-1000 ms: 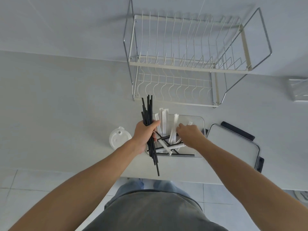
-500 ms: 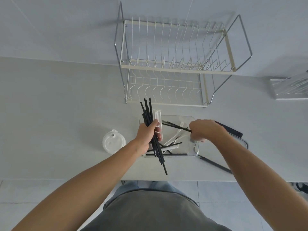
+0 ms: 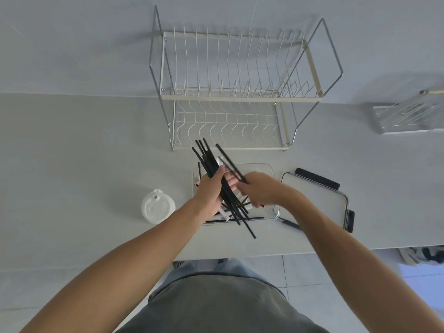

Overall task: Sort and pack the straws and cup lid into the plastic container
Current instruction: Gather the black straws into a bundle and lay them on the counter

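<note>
My left hand (image 3: 211,188) grips a bundle of black straws (image 3: 206,156) above the clear plastic container (image 3: 266,168). My right hand (image 3: 260,191) pinches a black straw or two (image 3: 228,159) and lays it against the bundle by my left fingers. White wrapped straws (image 3: 224,213) and more black straws (image 3: 254,218) lie in the container, mostly hidden by my hands. The white cup lid (image 3: 157,207) sits on the counter left of the container.
A two-tier wire dish rack (image 3: 230,97) stands behind the container. The container's lid with black clips (image 3: 317,200) lies to its right. A small clear rack (image 3: 408,114) sits far right. The counter's front edge runs just below the container.
My right hand lifted black straws out of the container and carried them left to the bundle in my left hand. The bundle tilted slightly.
</note>
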